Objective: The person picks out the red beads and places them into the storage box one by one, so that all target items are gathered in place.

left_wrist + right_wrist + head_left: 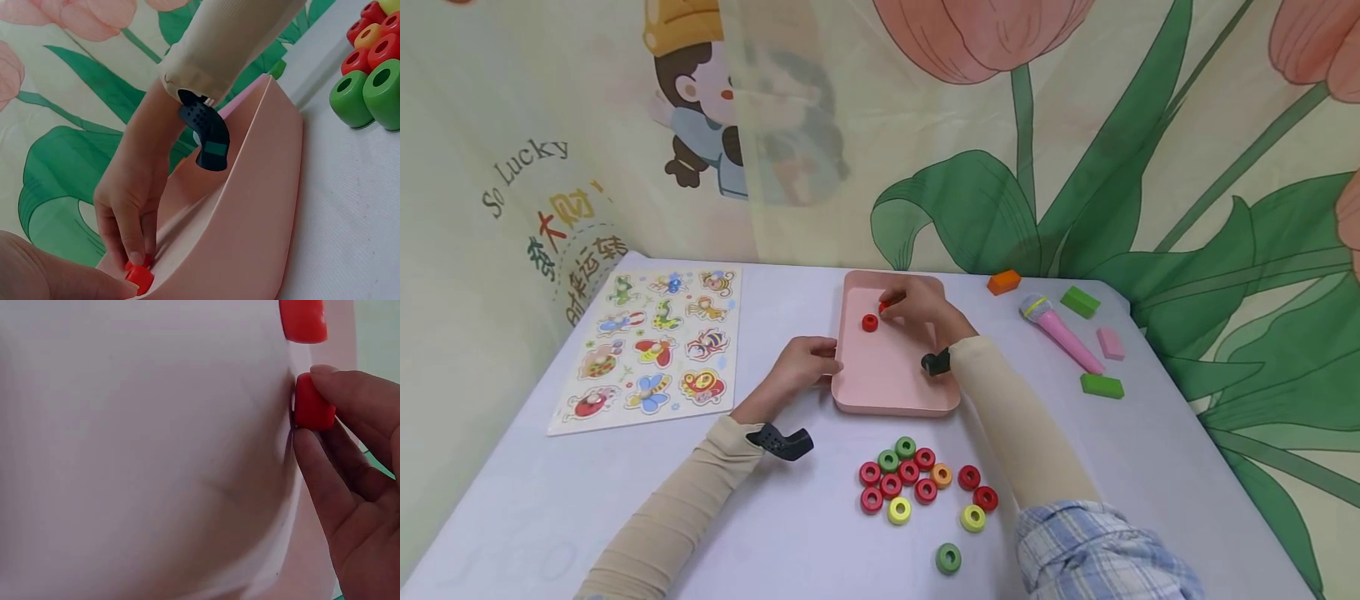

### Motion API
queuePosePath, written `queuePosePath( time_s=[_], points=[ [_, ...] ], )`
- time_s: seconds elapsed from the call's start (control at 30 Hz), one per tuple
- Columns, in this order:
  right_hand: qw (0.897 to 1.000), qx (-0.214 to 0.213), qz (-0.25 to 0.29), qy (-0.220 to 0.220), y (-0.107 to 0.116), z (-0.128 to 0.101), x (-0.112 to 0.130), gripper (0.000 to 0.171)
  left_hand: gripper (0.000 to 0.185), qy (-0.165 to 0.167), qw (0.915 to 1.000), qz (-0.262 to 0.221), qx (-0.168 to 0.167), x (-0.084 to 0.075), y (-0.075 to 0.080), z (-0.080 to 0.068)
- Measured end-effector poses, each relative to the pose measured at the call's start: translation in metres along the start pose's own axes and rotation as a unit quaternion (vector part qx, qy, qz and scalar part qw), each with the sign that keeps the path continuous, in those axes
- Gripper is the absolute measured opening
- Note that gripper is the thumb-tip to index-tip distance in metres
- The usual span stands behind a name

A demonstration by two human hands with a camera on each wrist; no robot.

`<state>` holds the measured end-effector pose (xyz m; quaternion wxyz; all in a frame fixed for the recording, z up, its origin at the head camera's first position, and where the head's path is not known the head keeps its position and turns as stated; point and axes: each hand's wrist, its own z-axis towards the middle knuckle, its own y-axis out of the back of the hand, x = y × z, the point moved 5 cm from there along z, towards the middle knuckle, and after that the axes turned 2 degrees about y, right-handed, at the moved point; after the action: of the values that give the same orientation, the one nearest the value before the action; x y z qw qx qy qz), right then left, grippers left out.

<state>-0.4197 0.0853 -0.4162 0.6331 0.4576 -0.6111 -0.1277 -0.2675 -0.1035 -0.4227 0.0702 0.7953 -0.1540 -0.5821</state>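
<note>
A pink tray (pixel 895 392) lies upright on the table. Inside it, near the far end, sits a red bead (pixel 869 322), and my right hand (pixel 921 307) pinches a second red bead (pixel 314 403) between thumb and fingers beside it. In the right wrist view that pinched bead is at the tray's inner edge. On the tray's left side, my left hand (pixel 805 365) grips the rim, its lower fingers partly hidden. The left wrist view shows only part of this hand (pixel 50 272) at the bottom left corner.
Several red, green, yellow and orange beads (pixel 908 473) lie in front of the tray. To the left is an insect picture board (pixel 655 346). A pink toy microphone (pixel 1063 333) and several coloured blocks, including a green block (pixel 1102 386), lie on the right. A patterned curtain (pixel 820 225) stands behind.
</note>
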Motion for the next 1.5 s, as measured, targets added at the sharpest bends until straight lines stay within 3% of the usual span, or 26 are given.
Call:
queuePosePath(
  time_s=[0.2,0.5,0.73,0.9,1.07,1.27,1.5],
  points=[
    [1.000,-0.009,0.019,0.023,-0.008,-0.005,-0.006,0.028,0.047,0.004,1.0000,-0.003,0.007,0.004,-0.005,-0.001],
    [0.999,-0.010,0.032,-0.008,-0.007,-0.024,-0.013,0.044,0.047,0.022,0.9996,-0.004,0.015,0.013,-0.014,-0.002],
    [0.995,-0.029,0.041,0.088,0.017,-0.053,0.012,0.050,0.047,0.015,0.9998,0.005,0.010,0.012,-0.003,-0.005],
    [0.990,-0.014,0.082,0.112,0.031,-0.100,0.010,0.050,0.049,0.011,0.9998,0.003,0.015,0.010,0.001,-0.001],
    [0.984,0.023,0.127,0.120,0.026,-0.163,-0.005,0.045,0.049,0.021,0.9996,0.008,0.019,0.008,0.001,0.000],
    [0.981,0.057,0.154,0.099,0.013,-0.231,-0.018,0.044,0.049,0.016,0.9996,0.007,0.023,0.001,0.000,0.001],
    [0.981,0.070,0.171,0.067,-0.007,-0.279,-0.036,0.043,0.048,0.013,0.9995,0.000,0.029,-0.004,0.002,0.003]
  ],
)
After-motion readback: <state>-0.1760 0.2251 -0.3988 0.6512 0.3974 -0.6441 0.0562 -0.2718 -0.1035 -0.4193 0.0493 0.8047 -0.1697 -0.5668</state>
